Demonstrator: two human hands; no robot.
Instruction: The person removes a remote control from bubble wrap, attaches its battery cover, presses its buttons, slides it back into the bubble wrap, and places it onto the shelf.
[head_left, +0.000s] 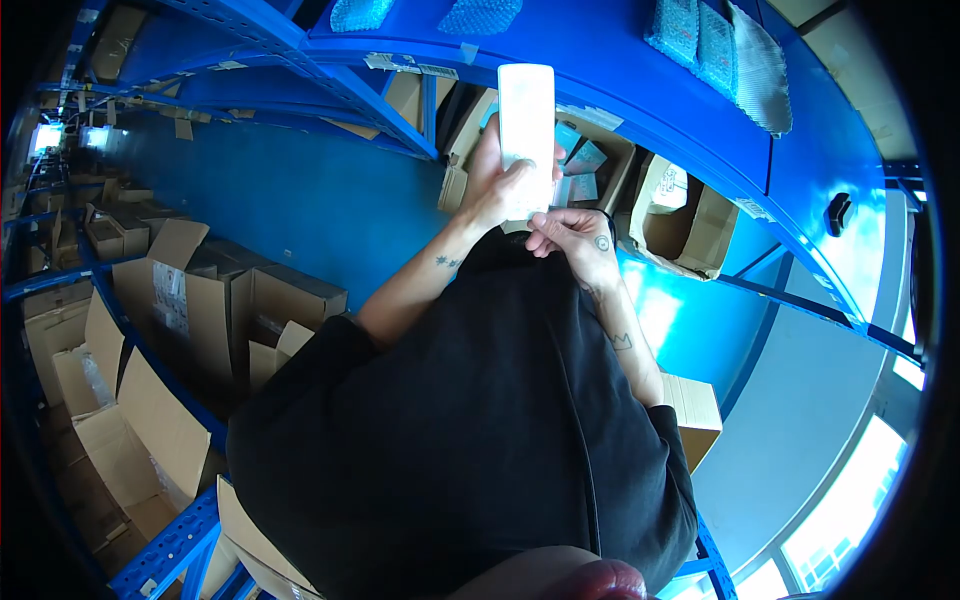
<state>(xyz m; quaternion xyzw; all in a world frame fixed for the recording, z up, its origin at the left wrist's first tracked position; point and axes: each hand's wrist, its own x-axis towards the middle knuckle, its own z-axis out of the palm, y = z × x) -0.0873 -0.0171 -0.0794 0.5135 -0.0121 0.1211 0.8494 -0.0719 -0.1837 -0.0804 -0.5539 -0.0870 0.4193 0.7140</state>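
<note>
My left hand (pixel 492 188) is closed around a long white box (pixel 526 120), its thumb lying across the front and fingertips showing at the far right edge. The box stands upright in front of my chest, and any print on it is washed out by glare. At its lower right corner, my right hand (pixel 578 240) has thumb and fingers pinched together, touching the corner. Behind the box is an open carton (pixel 612 150) with several small light-blue packets (pixel 585 158) inside.
Bubble-wrapped packs (pixel 690 40) lie on the blue shelf (pixel 620 60) above. Another open carton (pixel 690 245) holds a white package (pixel 667 188). A small black object (pixel 839 214) is on the shelf at right. Cardboard boxes (pixel 180 300) fill the racks on the left.
</note>
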